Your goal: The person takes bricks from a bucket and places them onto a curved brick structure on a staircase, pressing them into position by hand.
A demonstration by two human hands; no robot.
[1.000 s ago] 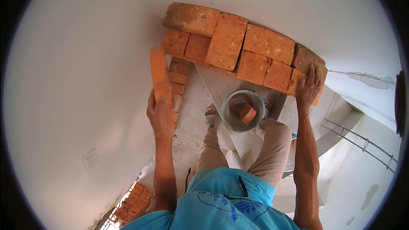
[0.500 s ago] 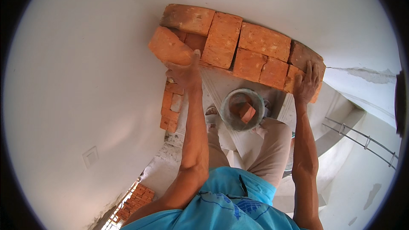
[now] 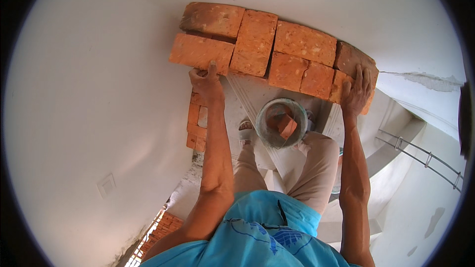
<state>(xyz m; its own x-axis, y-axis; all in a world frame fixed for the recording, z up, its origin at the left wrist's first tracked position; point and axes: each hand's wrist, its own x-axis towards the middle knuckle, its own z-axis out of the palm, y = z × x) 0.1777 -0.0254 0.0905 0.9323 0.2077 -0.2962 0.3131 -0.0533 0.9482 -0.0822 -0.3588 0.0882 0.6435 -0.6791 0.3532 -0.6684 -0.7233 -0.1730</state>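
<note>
One brick is gripped by your left hand, thumb over its front edge, fingers curled beneath, at the left front of the brick row. A dark gap separates its back edge from the rear brick; its right end is just beside the crosswise brick. Your right hand, fingers slightly spread, rests on the row's right end. Open room lies between your forearms, above the bucket.
</note>
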